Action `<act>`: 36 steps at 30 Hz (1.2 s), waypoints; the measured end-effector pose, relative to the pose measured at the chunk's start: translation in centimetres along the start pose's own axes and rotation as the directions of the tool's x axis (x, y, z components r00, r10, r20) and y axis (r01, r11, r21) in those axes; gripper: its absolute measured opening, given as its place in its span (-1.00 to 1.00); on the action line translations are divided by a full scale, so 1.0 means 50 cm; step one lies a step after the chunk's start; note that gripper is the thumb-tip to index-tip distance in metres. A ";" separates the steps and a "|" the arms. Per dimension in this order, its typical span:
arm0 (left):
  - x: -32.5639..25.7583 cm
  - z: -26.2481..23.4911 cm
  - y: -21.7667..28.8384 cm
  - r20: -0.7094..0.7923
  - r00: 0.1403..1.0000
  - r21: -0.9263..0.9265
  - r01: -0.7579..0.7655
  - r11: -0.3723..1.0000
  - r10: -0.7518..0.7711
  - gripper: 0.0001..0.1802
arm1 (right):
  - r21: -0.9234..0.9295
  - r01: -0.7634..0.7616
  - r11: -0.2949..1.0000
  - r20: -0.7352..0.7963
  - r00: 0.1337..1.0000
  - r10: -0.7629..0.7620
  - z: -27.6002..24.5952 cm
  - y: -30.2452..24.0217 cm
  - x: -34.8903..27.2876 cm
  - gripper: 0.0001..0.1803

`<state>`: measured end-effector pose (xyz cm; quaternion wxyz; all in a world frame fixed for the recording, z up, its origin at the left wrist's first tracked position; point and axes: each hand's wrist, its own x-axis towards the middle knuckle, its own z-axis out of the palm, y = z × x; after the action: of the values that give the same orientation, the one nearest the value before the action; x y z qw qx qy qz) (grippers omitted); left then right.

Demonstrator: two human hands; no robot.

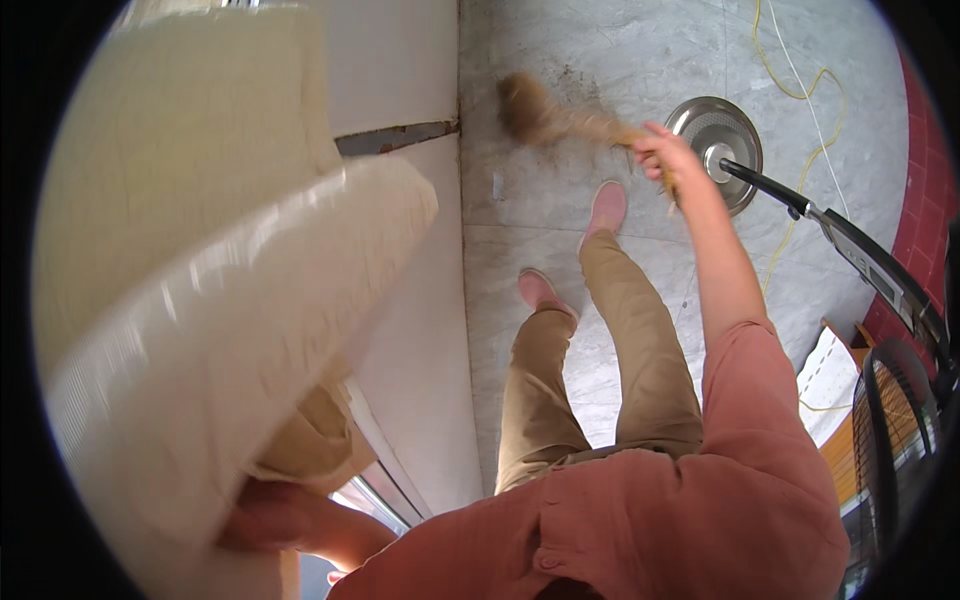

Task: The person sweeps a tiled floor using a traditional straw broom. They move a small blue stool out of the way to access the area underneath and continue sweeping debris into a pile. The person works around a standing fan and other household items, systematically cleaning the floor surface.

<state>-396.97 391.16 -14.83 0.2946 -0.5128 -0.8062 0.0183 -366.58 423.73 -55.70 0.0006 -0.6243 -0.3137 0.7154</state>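
My right hand [665, 158] is closed around the handle of a short brown hand broom [525, 108]. Its bristle head is smeared by motion and sits at the floor beside the white panel's foot. Dark dirt specks [575, 85] lie just beyond the broom. At the lower left, my left hand [265, 515] is dim and partly covered by a large pale cream sheet [290, 260], whose loose flap is lifted and tilted. The fingers of that hand are hidden, so its grip does not show. A tan, folded, bag-like thing [305, 435] is close to it.
A standing fan has its round metal base [735, 115] right of my right hand; its pole [850, 250] leans toward the dark grille [890, 420]. Yellow and white cords [830, 145] cross the grey floor [620, 40]. A white panel [410, 270] borders it on the left.
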 end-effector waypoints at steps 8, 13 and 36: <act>-0.076 0.040 0.050 0.278 0.865 -0.304 0.491 0.816 -0.417 -0.63 | 0.211 0.003 0.978 0.053 0.999 -0.014 0.261 0.017 -0.129 -0.21; -0.085 0.069 0.073 0.407 0.805 -0.354 0.575 0.737 -0.432 -0.63 | 0.205 0.066 0.976 -0.055 0.997 -0.056 0.238 -0.054 0.039 -0.22; -0.058 0.132 0.099 0.636 0.686 -0.352 0.665 0.658 -0.354 -0.59 | 0.177 0.172 0.969 -0.300 0.947 -0.114 0.016 -0.083 -0.104 -0.22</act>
<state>-395.31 392.87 -23.26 -0.1031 -0.2916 -0.9359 -0.1689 -367.75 424.65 -49.18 0.1613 -0.6938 -0.2810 0.6431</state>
